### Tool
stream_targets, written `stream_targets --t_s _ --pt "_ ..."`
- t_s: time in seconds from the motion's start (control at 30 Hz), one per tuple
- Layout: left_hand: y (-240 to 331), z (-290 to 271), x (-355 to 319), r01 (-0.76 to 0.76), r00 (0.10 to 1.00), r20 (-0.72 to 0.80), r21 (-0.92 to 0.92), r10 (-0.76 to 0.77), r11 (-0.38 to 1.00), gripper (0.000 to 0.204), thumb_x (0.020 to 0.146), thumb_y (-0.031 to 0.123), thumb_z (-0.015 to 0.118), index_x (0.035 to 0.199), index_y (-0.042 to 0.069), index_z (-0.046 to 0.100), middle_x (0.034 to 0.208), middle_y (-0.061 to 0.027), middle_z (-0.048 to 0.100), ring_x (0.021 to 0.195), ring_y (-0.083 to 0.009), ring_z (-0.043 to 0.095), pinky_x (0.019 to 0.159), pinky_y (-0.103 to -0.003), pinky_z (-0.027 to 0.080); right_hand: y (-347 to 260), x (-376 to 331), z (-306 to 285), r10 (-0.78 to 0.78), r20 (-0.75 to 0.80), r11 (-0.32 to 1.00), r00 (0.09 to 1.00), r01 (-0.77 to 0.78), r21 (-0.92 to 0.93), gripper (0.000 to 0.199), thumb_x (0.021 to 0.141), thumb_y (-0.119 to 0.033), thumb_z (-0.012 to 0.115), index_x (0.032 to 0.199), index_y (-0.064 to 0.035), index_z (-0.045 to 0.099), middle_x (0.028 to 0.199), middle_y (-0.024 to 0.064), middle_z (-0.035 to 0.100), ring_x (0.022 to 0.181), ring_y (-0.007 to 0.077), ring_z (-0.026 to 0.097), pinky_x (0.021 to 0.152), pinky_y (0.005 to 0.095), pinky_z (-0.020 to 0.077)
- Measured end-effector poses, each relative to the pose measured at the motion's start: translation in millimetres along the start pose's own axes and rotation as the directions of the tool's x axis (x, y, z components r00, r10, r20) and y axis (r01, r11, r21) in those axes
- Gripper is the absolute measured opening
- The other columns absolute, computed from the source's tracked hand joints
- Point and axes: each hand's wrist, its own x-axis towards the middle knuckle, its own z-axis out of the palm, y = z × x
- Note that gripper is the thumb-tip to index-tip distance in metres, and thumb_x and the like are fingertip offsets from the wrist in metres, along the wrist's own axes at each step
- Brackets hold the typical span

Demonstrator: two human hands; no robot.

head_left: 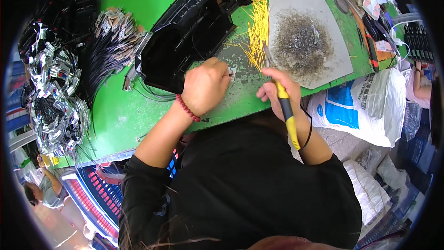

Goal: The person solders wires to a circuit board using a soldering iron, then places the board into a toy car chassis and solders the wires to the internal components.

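Note:
My right hand (282, 95) is closed around a yellow-and-black soldering iron (287, 111), its metal tip angled up toward the yellow strands and its black cord looping by my wrist. My left hand (208, 85) has its fingers closed at the table top, pinching a small pale piece (232, 73) that sticks out past the fingertips. Thin dark wires run across the table behind that wrist. Just beyond the left hand lies a large black plastic housing (162, 58), hollow side up. Thin yellow strands (258, 32) lie in a loose pile beyond both hands.
A pale sheet (340, 60) bears dark scraps to the right of the yellow pile. Black wires with small boards (115, 34) and shiny silver parts (58, 97) crowd the left. Hand tools (371, 48) lie at far right; a white sack (365, 104) stands below the table edge.

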Motion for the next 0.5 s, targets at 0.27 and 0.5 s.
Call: stream_targets --t_s 0.27,0.5 --pt "-5 -20 -12 0.071 0.996 0.065 -0.277 -0.056 0.958 0.011 0.079 0.008 0.069 0.076 0.001 0.061 0.073 -0.0155 0.059 0.068 -0.0337 0.061 0.061 -0.04 0.048 6 47 28 -0.516 0.389 0.693 0.763 0.639 -0.334 0.037 0.084 -0.011 0.058 0.12 -0.0218 0.061 0.073 0.0038 0.051 0.07 0.0277 0.055 0.064 0.0393 0.0438" --pt "34 -46 -31 -0.132 0.982 -0.148 -0.086 0.118 0.987 0.037 0.067 0.008 0.078 0.101 0.003 0.063 0.103 -0.0152 0.061 0.09 -0.033 0.064 0.076 -0.038 0.055 -19 36 38 -0.555 0.071 0.774 0.829 0.546 -0.322 0.037 0.074 -0.007 0.07 0.109 -0.0132 0.06 0.068 -0.0031 0.058 0.058 0.0197 0.055 0.056 0.0349 0.0409"
